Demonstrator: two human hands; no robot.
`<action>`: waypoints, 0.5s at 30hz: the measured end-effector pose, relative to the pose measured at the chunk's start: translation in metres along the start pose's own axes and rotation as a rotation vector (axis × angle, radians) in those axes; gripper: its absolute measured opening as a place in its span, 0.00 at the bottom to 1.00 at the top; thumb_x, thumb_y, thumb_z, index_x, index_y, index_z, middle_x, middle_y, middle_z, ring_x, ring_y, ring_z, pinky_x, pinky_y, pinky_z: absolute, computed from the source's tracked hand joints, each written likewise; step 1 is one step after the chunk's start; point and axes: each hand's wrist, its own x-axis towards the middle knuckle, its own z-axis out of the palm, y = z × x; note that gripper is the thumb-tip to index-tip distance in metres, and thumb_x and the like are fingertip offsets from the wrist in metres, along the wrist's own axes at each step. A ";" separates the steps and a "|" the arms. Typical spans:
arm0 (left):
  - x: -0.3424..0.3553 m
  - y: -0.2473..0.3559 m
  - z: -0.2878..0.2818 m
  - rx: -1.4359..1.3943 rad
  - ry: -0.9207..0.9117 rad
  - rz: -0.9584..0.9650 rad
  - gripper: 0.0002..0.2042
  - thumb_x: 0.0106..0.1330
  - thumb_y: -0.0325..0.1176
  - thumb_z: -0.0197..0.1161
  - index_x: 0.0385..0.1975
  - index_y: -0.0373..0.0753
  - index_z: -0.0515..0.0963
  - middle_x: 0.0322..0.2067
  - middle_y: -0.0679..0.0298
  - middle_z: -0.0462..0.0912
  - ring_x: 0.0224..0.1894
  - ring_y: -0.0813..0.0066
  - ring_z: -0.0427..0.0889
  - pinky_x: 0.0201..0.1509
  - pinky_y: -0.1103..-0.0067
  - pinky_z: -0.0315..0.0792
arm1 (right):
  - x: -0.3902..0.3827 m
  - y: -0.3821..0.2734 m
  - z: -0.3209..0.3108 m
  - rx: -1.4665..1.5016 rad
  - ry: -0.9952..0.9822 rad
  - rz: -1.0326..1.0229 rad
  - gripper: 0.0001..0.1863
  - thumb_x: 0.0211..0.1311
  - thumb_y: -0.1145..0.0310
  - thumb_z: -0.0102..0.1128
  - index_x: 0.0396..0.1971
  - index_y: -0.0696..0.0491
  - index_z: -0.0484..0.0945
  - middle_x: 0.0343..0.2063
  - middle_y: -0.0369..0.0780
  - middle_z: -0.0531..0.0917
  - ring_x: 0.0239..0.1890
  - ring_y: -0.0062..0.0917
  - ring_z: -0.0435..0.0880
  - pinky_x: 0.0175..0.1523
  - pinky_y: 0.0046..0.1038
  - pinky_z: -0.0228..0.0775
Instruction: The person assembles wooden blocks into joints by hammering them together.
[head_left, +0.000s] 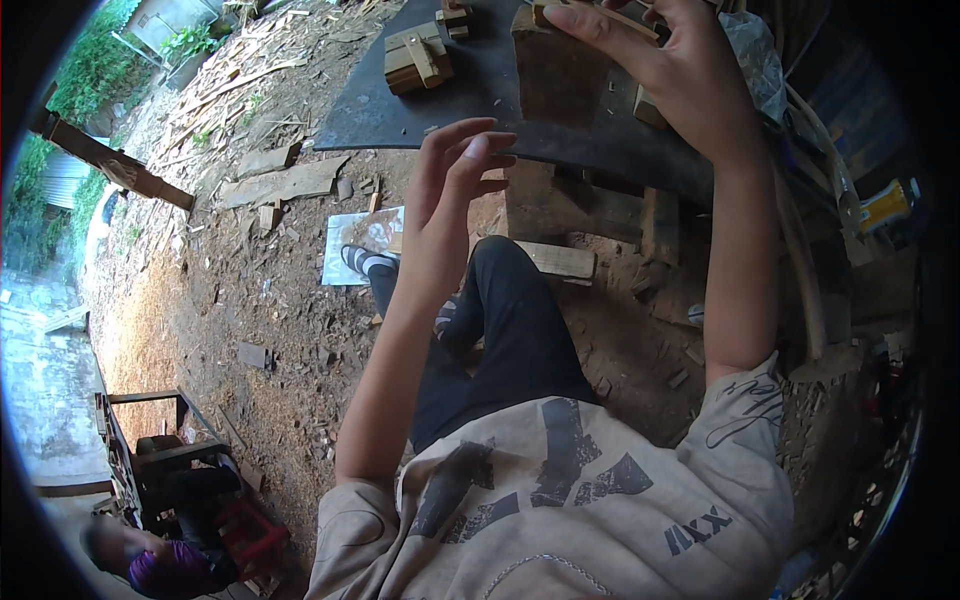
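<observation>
My left hand (pixel 452 185) hangs in the air before the near edge of a dark table (pixel 350 118). Its fingers are loosely bent and apart, with nothing between them. At the top edge of the view my right hand (pixel 672 70) reaches over a thick upright wooden block (pixel 560 75) on the table. The right thumb presses on a small piece of wood (pixel 541 13) at the block's top; the fingertips are partly cut off by the frame. Left of the block sit a wooden piece made of joined blocks (pixel 417 60) and a smaller one (pixel 455 18).
Clear plastic (pixel 752 60) lies right of my right hand. Under the table are wooden beams (pixel 570 205) and a plank (pixel 550 258). Wood scraps and sawdust cover the ground (pixel 220 300). Another person (pixel 175 540) sits at lower left by a red stool (pixel 250 535).
</observation>
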 end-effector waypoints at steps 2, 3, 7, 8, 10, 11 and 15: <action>0.000 0.004 -0.002 0.014 0.026 0.026 0.21 0.81 0.44 0.51 0.63 0.35 0.73 0.55 0.52 0.82 0.55 0.67 0.83 0.58 0.72 0.76 | 0.002 0.009 0.002 -0.111 -0.035 -0.010 0.20 0.69 0.53 0.70 0.39 0.58 0.83 0.42 0.41 0.79 0.49 0.31 0.81 0.53 0.36 0.75; 0.001 0.004 -0.003 0.017 0.007 0.026 0.19 0.80 0.41 0.52 0.61 0.35 0.74 0.53 0.54 0.83 0.53 0.70 0.83 0.55 0.74 0.76 | 0.002 0.015 0.003 -0.221 -0.069 -0.017 0.20 0.68 0.53 0.70 0.40 0.59 0.83 0.44 0.42 0.79 0.49 0.32 0.81 0.52 0.34 0.76; 0.009 0.007 -0.007 0.223 -0.174 0.050 0.15 0.79 0.36 0.55 0.56 0.34 0.77 0.48 0.60 0.85 0.45 0.78 0.84 0.48 0.77 0.77 | -0.006 0.039 0.012 -0.220 -0.124 -0.040 0.15 0.68 0.62 0.70 0.46 0.57 0.84 0.44 0.37 0.84 0.52 0.22 0.81 0.60 0.25 0.68; 0.011 0.012 -0.003 0.315 -0.359 0.152 0.14 0.76 0.35 0.57 0.54 0.34 0.77 0.45 0.60 0.86 0.42 0.75 0.85 0.45 0.76 0.78 | -0.009 0.042 0.011 -0.217 -0.125 0.016 0.18 0.70 0.59 0.67 0.49 0.57 0.82 0.46 0.37 0.84 0.54 0.23 0.81 0.62 0.25 0.67; 0.016 0.028 0.021 0.493 -0.696 0.380 0.14 0.67 0.35 0.62 0.48 0.35 0.79 0.36 0.56 0.88 0.35 0.60 0.88 0.40 0.67 0.79 | -0.008 0.047 0.013 -0.198 -0.138 -0.149 0.18 0.69 0.58 0.68 0.49 0.57 0.82 0.41 0.40 0.84 0.50 0.30 0.83 0.59 0.29 0.70; 0.011 0.035 0.042 0.479 -0.897 0.383 0.14 0.63 0.37 0.64 0.43 0.36 0.82 0.33 0.54 0.88 0.36 0.51 0.87 0.41 0.62 0.79 | -0.008 0.048 0.013 -0.187 -0.159 -0.090 0.18 0.70 0.59 0.68 0.50 0.57 0.82 0.44 0.41 0.84 0.52 0.28 0.82 0.61 0.29 0.69; -0.002 0.087 0.165 0.499 -1.531 0.845 0.25 0.70 0.50 0.58 0.50 0.31 0.83 0.51 0.45 0.85 0.56 0.58 0.82 0.63 0.71 0.74 | -0.004 0.052 0.021 -0.060 -0.143 0.205 0.17 0.73 0.59 0.66 0.53 0.55 0.83 0.48 0.37 0.85 0.54 0.22 0.80 0.61 0.26 0.67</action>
